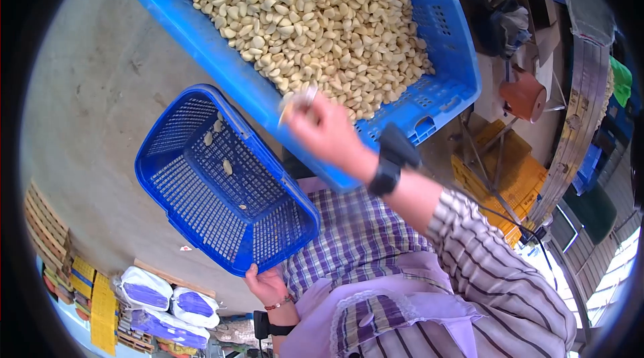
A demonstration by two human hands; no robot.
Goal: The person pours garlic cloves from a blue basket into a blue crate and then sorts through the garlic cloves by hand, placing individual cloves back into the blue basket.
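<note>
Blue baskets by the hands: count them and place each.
2. The large basket, full of garlic cloves, is at the top; the small basket, nearly empty, is in the left hand. Others may hide at right.

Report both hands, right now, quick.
Left hand: closed on the rim of the small blue basket.
Right hand: closed, pinching garlic cloves, blurred, over the large blue crate.
</note>
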